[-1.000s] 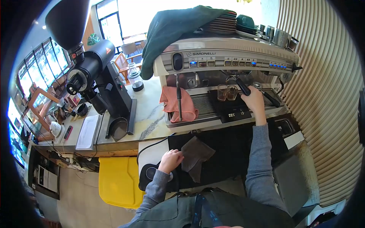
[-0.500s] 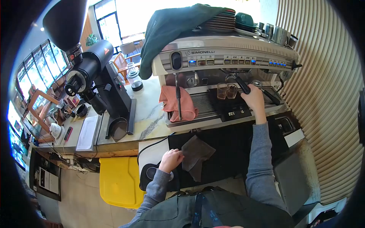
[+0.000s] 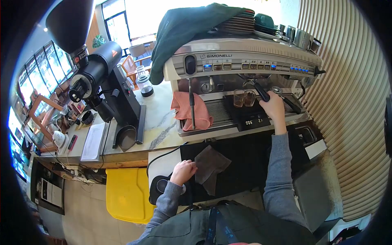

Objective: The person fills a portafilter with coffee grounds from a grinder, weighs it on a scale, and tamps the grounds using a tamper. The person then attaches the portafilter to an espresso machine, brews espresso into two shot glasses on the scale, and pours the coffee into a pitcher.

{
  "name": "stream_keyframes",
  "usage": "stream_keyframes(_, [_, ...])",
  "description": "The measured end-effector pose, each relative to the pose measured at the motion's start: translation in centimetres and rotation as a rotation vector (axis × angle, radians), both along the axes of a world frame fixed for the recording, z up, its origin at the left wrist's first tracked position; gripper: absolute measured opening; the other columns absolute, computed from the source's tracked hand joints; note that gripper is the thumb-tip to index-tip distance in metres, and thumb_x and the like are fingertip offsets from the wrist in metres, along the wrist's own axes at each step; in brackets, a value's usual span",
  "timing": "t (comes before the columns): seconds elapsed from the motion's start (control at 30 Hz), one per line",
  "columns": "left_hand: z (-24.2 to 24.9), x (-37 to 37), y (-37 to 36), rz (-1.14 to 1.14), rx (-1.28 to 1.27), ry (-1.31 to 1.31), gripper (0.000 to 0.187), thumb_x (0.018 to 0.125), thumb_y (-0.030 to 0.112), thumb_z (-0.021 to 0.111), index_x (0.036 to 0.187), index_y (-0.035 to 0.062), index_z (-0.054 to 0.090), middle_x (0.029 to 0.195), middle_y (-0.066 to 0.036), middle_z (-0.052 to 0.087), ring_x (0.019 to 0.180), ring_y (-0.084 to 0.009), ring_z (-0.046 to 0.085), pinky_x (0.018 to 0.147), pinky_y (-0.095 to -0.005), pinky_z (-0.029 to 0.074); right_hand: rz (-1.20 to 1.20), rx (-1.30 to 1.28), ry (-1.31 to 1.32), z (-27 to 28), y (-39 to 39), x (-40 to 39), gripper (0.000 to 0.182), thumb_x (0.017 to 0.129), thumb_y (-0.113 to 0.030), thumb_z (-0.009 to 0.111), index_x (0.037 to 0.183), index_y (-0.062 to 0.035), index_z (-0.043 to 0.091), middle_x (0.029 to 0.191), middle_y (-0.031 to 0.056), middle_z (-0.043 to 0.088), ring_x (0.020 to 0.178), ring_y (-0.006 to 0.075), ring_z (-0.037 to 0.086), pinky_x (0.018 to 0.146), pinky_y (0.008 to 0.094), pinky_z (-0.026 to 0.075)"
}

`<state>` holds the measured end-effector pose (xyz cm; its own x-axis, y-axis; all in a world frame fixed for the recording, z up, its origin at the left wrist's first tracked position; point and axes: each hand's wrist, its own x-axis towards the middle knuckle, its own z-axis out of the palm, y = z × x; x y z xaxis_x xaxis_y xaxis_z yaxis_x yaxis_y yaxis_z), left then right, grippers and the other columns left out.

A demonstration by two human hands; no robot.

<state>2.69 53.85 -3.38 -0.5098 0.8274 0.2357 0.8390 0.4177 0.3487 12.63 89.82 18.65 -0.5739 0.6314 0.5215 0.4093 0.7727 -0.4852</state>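
Note:
My right hand is closed at the lower end of the black portafilter handle, which slants down from the espresso machine. Beneath the group, two small glasses with brown liquid at the bottom stand side by side on a black scale with lit digits. Beside my right hand, a second portafilter lies on the drip tray. My left hand is curled, its fingertips against the edge of a dark grey cloth on a black mat. A round-topped tamper is partly hidden by the left wrist.
A black grinder stands on the marble counter to the left. A pink cloth hangs by the steam wand. Stacked plates, cups and a green cloth sit atop the machine. A yellow bin lid is below the counter.
The digits on the scale's display have changed. Both hands keep nearly the same place, and the glasses have not visibly moved.

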Motion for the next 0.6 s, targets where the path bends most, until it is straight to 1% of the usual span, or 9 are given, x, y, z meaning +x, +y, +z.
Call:
stream_keyframes(0.03, [-0.09,-0.03,-0.01,0.002,-0.002,-0.01,0.017,0.082,0.026,0.062,0.076,0.0101,0.062,0.076,-0.007,0.06,0.078,-0.0279,0.061,0.069,-0.0402,0.049,0.001,0.001,0.001,-0.03,0.02,-0.02,0.042,0.069,-0.023,0.07,0.1,0.0035,0.064,0.083,0.0236,0.066,0.082,0.0386,0.065,0.073,0.0425,0.05])
stream_keyframes(0.1, [-0.24,-0.11,-0.04,0.006,-0.003,-0.02,0.017,0.082,0.026,0.062,0.075,0.0102,0.062,0.076,-0.007,0.06,0.078,-0.0279,0.061,0.069,-0.0403,0.049,0.014,0.006,0.033,-0.14,0.06,-0.07,0.034,0.069,-0.023,0.068,0.091,0.0012,0.065,0.079,0.0244,0.065,0.08,0.0403,0.064,0.072,0.0457,0.051])
stream_keyframes(0.23, [-0.33,-0.11,-0.06,0.009,-0.001,-0.032,0.017,0.082,0.026,0.062,0.075,0.0103,0.062,0.076,-0.007,0.06,0.078,-0.028,0.061,0.069,-0.0404,0.049,0.023,-0.007,0.037,0.07,-0.07,0.05,0.033,0.069,-0.023,0.068,0.091,0.0016,0.065,0.078,0.0242,0.064,0.08,0.0404,0.064,0.071,0.0459,0.051])
stream_keyframes(0.3, [-0.29,-0.02,-0.13,0.012,-0.004,-0.027,0.017,0.082,0.026,0.062,0.075,0.0103,0.062,0.076,-0.007,0.059,0.078,-0.0281,0.061,0.069,-0.0404,0.049,0.027,-0.038,-0.017,0.07,0.23,-0.02,0.033,0.069,-0.023,0.067,0.092,0.0012,0.065,0.077,0.0238,0.064,0.079,0.0401,0.064,0.07,0.0457,0.05])
stream_keyframes(0.4, [-0.24,0.05,-0.19,0.013,-0.002,-0.037,0.017,0.082,0.026,0.062,0.075,0.01,0.062,0.076,-0.007,0.06,0.078,-0.0283,0.061,0.069,-0.0405,0.049,0.045,-0.012,0.0,0.03,0.24,0.03,0.033,0.07,-0.022,0.067,0.093,0.0013,0.065,0.076,0.0232,0.064,0.078,0.0395,0.064,0.07,0.0453,0.05])
stream_keyframes(0.43, [-0.3,0.06,-0.22,0.002,0.021,-0.031,0.017,0.082,0.025,0.063,0.076,0.0085,0.061,0.076,-0.009,0.059,0.076,-0.0296,0.061,0.067,-0.041,0.049,0.046,-0.012,0.001,0.08,0.18,0.03,0.033,0.07,-0.022,0.067,0.093,0.0013,0.065,0.076,0.0232,0.064,0.078,0.0395,0.064,0.07,0.0453,0.05])
stream_keyframes(0.5, [-0.25,0.07,-0.26,-0.007,0.043,-0.023,0.018,0.082,0.024,0.063,0.077,0.007,0.061,0.076,-0.01,0.059,0.074,-0.031,0.06,0.066,-0.0416,0.049,0.051,-0.054,0.02,0.19,-0.02,0.05,0.028,0.068,-0.02,0.068,0.085,0.0028,0.062,0.071,0.0236,0.061,0.072,0.0402,0.062,0.065,0.0438,0.047])
stream_keyframes(0.6, [0.0,0.11,-0.21,-0.005,0.024,-0.026,0.018,0.082,0.025,0.063,0.079,0.0072,0.062,0.076,-0.01,0.059,0.075,-0.0308,0.06,0.066,-0.0414,0.049,0.066,-0.015,0.08,-0.04,-0.11,0.06,0.028,0.068,-0.02,0.068,0.084,0.0023,0.062,0.071,0.0236,0.061,0.072,0.0404,0.062,0.065,0.044,0.047])
